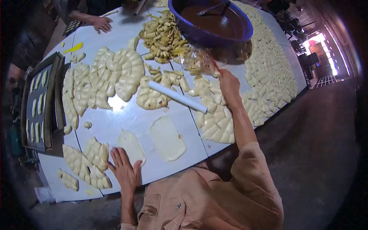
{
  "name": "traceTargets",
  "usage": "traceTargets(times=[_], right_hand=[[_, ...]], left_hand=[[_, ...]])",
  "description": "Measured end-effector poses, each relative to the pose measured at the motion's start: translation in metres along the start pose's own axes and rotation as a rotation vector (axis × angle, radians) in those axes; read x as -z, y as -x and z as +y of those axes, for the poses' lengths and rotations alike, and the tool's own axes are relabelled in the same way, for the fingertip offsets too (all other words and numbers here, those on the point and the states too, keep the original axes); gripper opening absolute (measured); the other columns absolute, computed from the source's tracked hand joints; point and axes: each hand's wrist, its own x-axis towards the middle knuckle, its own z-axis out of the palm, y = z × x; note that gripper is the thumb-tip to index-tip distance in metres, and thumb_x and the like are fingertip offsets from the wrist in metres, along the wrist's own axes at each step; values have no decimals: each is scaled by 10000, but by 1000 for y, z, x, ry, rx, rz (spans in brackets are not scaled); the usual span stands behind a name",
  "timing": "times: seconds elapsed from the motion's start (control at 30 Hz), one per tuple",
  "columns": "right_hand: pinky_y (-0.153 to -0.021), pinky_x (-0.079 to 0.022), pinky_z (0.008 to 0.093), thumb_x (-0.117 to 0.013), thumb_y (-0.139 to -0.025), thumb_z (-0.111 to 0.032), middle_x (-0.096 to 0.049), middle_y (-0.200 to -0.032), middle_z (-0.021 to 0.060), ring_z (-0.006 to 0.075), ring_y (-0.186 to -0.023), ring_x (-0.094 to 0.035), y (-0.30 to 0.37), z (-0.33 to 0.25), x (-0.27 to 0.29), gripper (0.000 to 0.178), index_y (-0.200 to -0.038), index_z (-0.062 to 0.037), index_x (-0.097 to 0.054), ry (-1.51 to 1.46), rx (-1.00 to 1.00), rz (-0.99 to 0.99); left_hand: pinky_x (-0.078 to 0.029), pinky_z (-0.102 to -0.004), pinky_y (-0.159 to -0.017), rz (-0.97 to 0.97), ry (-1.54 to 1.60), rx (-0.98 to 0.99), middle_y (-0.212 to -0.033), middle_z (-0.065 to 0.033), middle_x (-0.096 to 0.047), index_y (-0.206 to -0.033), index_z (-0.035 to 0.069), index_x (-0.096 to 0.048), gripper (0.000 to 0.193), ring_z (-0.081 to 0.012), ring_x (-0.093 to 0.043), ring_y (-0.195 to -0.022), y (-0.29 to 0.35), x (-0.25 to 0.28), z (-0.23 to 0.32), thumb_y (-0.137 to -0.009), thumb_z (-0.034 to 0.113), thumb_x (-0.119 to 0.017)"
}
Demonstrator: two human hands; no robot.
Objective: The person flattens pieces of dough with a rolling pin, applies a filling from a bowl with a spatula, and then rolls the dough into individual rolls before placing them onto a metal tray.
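Note:
My left hand [124, 171] lies flat with fingers stretched, touching the lower left edge of a thin rolled-out dough sheet [131, 147]. A second dough sheet [167, 138] lies just to its right. My right hand [229, 85] is reached far forward and closed on a thin red handle [217, 67]. The handle's far end goes to a crumpled clear plastic bag [201, 60], and I cannot make out what is on it. Between the hands lies a white rolling pin [177, 96], across pieces of dough. Portioned dough [218, 126] lies beneath my right forearm.
A purple basin [214, 40] of brown filling with a utensil stands at the far side, beside piled yellowish strips [163, 36]. Many dough pieces [268, 69] cover the right side. A dark tray [48, 103] with shaped dough sits left. A co-worker's hand [102, 24] rests near a yellow scraper [73, 48].

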Motion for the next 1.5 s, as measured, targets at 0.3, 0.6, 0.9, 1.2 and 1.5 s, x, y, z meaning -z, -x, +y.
traceTargets(times=[0.3,0.6,0.9,1.2,1.5], right_hand=[[-749,-519,461,-586,-990,-256,-701,-947,210,369,-875,-700,2,3,83,317,-1241,-71,-639,-295,-76,286],[-796,-537,455,-660,-949,-369,-742,-969,154,320,-926,-718,-170,-20,122,320,-1169,-147,-728,-187,169,93],[-874,-546,462,-767,-830,-364,-751,-1045,143,349,-991,-709,-264,-8,42,351,-1100,-139,-779,-33,616,-358],[-526,-358,280,-786,-879,-317,-638,-718,-5,64,-599,-480,-291,43,57,384,-1102,-5,-767,-412,340,-789],[-525,-402,266,-810,-868,-329,-627,-681,-16,68,-567,-506,-285,51,62,375,-1039,3,-777,-570,241,-820]], left_hand=[[52,-702,-1166,-123,64,67,-1642,-319,-143,-1589,-13,-223,854,-475,-76,-1539,12,13,6,-994,544,-477],[45,-708,-1166,-10,100,281,-1652,-289,-146,-1585,-9,-233,874,-474,-53,-1543,27,-4,27,-972,532,-544],[3,-656,-1203,347,92,501,-1624,-261,-263,-1585,-3,-242,891,-440,-134,-1542,35,-25,57,-942,501,-597],[32,-599,-1224,449,105,489,-1625,-228,-293,-1576,-21,-255,830,-386,-178,-1544,40,-38,50,-981,489,-530],[-1,-613,-1226,455,95,536,-1633,-203,-291,-1582,11,-265,866,-383,-187,-1542,35,-35,55,-933,460,-620]])
